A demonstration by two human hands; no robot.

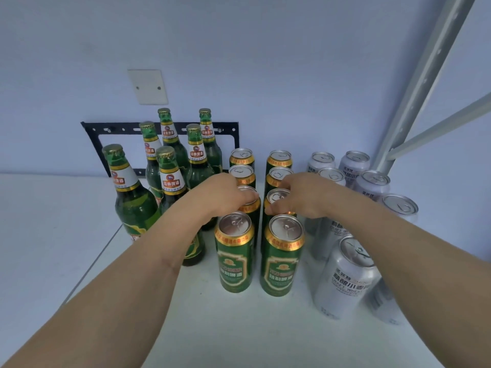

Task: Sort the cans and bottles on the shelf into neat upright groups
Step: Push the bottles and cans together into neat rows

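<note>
on the left of the white shelf [39,235] the green bottles [170,179] are standing upright in a cluster. in the middle, the left hand [225,193] is curling its fingers round the top of a green can [248,205] in the third row, while the right hand [297,195] is gripping the neighbouring green can [277,199]. the person seems to be squaring up these two rows. rightmost, the silver cans [345,277] are standing looser; tidying them looks like the next job.
</note>
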